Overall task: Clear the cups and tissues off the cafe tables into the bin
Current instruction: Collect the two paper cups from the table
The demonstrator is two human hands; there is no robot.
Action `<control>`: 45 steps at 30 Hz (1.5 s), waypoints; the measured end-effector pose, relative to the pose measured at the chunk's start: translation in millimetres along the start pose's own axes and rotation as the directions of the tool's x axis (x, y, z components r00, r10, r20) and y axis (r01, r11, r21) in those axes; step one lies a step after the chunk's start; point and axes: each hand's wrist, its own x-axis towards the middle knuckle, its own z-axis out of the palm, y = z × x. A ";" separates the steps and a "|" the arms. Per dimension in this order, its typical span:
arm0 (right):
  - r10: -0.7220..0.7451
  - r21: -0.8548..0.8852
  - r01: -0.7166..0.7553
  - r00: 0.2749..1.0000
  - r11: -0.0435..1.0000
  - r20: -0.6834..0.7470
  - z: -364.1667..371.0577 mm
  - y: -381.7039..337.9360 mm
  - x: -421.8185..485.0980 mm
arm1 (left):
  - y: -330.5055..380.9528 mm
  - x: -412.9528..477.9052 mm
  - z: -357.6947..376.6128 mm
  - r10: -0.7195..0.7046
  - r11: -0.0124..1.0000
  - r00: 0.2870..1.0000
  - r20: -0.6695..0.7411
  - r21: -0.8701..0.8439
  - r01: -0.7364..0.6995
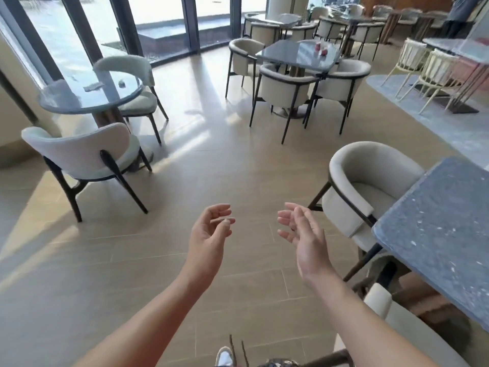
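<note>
The left hand (211, 231) and right hand (301, 231) are held empty over the tan tiled floor (238, 160), fingers loosely curled. Two small red cups (320, 48) are seen on the dark square glossy worktop (288, 55) well ahead and rightward, nearer the right hand; pale flat scraps (93, 87), possibly tissue, are noted on the round glass worktop (66, 102) ahead-left.

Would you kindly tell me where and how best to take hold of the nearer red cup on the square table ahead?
Probably round its side wall: the red cup seems to stand upright. Come from the right side of the square table, the edge it stands nearest. It is too blurred to show any handle.
</note>
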 end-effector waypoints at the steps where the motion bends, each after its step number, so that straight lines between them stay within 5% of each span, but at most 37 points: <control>1: -0.006 0.006 0.006 1.000 1.000 -0.009 4.9 -3.3 21.1 | 2.7 23.3 3.9 0.003 1.000 1.000 0.012 0.002 -0.003; 27: -0.027 0.009 0.028 0.995 1.000 -0.095 -39.1 -46.3 626.6 | -46.4 589.2 277.4 -0.022 1.000 0.988 0.155 0.007 0.022; 45: -0.044 -0.012 0.042 0.925 0.999 -0.377 -100.7 -54.9 1020.1 | -102.0 978.1 490.7 -0.084 0.996 0.906 0.416 0.008 0.089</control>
